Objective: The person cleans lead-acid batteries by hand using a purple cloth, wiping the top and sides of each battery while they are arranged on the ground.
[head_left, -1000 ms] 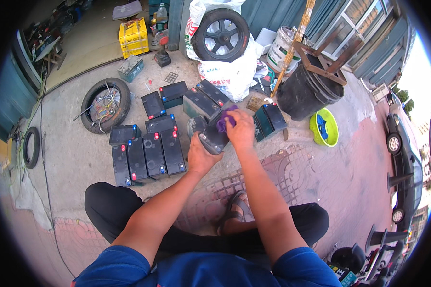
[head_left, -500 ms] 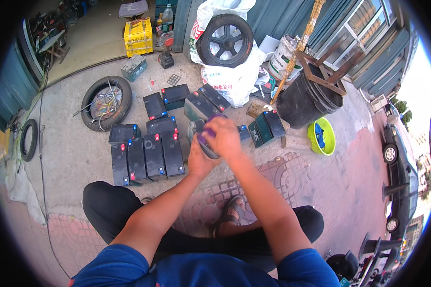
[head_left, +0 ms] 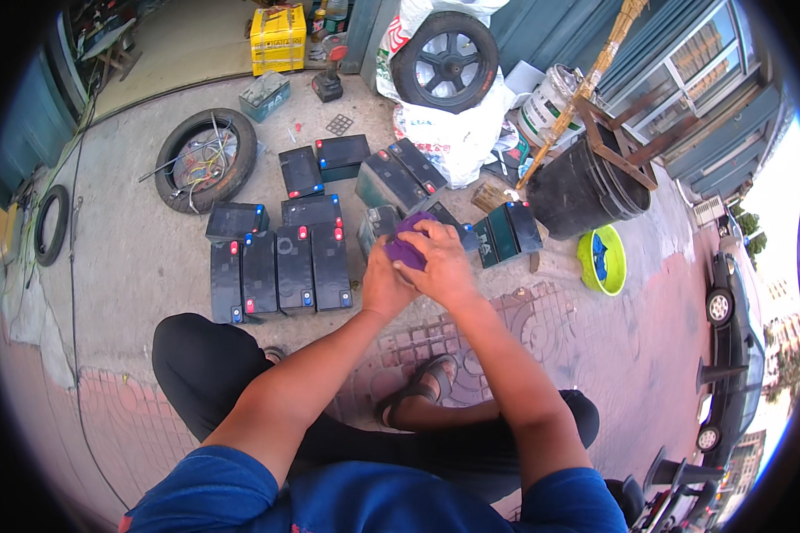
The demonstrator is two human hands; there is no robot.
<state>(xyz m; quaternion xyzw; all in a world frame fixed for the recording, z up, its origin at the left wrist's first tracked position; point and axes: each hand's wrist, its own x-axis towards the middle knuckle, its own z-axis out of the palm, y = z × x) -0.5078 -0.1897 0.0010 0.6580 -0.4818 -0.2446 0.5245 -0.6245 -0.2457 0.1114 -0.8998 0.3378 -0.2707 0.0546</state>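
Note:
A bunched purple cloth [head_left: 404, 252] is between my two hands in front of me. My right hand [head_left: 444, 265] is closed on it from the right, fingers curled over its top. My left hand [head_left: 387, 282] closes against its left side, with its fingertips partly hidden by the cloth. Just beyond my hands stands a dusty grey-green battery [head_left: 379, 226], partly covered by them. A dark battery [head_left: 443, 218] shows behind my right fingers. To the left lie several black batteries [head_left: 295, 266] in a row, with red and blue terminals.
More batteries [head_left: 402, 176] stand farther back, and a pair [head_left: 507, 233] sits to the right. A tyre [head_left: 247, 169] with wires inside lies at left. A black bucket [head_left: 578, 191] and a lime-green basin [head_left: 587, 266] stand at right. A cordless drill [head_left: 329, 80] is near the doorway.
The purple cloth has come into fuller view, bunched between both hands. The battery surface seen under my hands before is now hidden or no longer there. The view has shifted slightly.

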